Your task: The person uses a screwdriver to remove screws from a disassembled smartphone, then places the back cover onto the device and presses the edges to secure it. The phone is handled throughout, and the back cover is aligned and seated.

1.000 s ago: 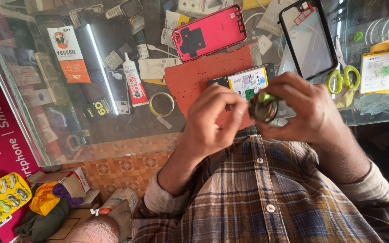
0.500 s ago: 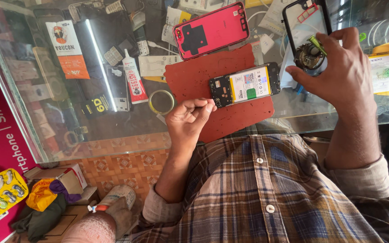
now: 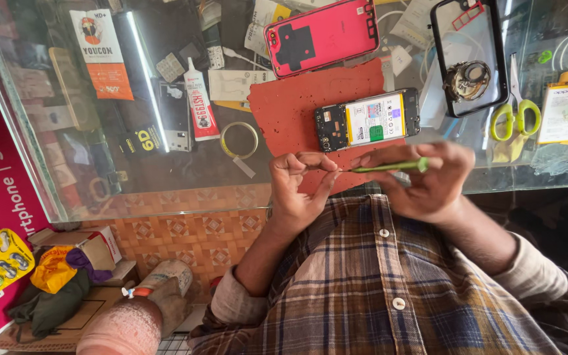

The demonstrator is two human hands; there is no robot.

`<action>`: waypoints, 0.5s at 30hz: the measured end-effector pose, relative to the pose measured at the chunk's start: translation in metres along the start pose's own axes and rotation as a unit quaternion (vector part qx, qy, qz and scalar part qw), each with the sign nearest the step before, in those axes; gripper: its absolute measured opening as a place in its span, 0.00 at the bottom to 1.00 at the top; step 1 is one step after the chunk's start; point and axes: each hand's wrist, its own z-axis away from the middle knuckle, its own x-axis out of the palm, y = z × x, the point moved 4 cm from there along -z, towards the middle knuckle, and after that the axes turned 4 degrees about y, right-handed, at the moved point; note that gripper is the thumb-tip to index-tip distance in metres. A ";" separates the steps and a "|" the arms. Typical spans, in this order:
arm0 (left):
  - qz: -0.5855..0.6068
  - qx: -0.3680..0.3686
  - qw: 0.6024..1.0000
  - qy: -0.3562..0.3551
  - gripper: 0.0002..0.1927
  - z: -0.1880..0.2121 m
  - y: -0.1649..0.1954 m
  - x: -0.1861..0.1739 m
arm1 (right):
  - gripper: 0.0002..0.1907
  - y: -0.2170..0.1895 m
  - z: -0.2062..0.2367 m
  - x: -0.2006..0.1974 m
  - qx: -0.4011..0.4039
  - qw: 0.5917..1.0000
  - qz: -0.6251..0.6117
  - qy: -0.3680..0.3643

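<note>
We hold our left hand [image 3: 300,187] pinched and our right hand [image 3: 422,181] curled, fingertips nearly meeting above our shirt [image 3: 389,283].

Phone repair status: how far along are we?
Done: red back cover is off, lying on the glass counter; the phone sits open on the red mat, battery exposed. In hand: right hand holds a green tool, tip at the pinched left hand; any part there is too small to tell. Left: cover not refitted.

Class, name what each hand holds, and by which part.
Right hand grips a green tool by its handle end. Left hand pinches something at the tool's tip; too small to tell.
</note>
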 end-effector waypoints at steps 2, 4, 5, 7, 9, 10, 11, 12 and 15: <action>-0.011 0.015 1.000 -0.008 0.29 0.001 0.004 0.001 | 0.31 0.002 0.008 0.006 -0.056 0.998 0.029 0.018; -0.014 0.026 0.999 -0.014 0.29 0.001 0.006 0.002 | 0.32 0.004 0.014 0.010 -0.087 0.994 0.058 0.019; -0.013 0.026 0.999 -0.013 0.29 0.002 0.006 0.002 | 0.33 0.005 0.016 0.012 -0.090 0.993 0.074 0.012; -0.011 0.026 1.000 -0.014 0.30 0.002 0.006 0.001 | 0.33 0.007 0.016 0.014 -0.099 0.992 0.076 0.006; -0.010 0.019 1.000 -0.015 0.29 0.004 0.004 0.000 | 0.33 0.006 0.013 0.016 -0.110 0.993 0.045 0.008; -0.009 0.015 1.000 -0.016 0.29 0.005 0.002 0.000 | 0.33 0.005 0.012 0.017 -0.110 0.993 0.040 0.005; -0.003 0.011 1.000 -0.014 0.29 0.006 0.000 -0.001 | 0.33 0.003 0.010 0.018 -0.112 0.993 0.034 0.001; 0.003 0.005 1.000 -0.012 0.28 0.006 -0.002 -0.001 | 0.33 0.002 0.009 0.018 -0.112 0.993 0.029 -0.002; 0.015 -0.007 1.000 -0.005 0.28 0.010 -0.007 -0.004 | 0.34 -0.004 0.008 0.020 -0.121 0.991 0.049 -0.034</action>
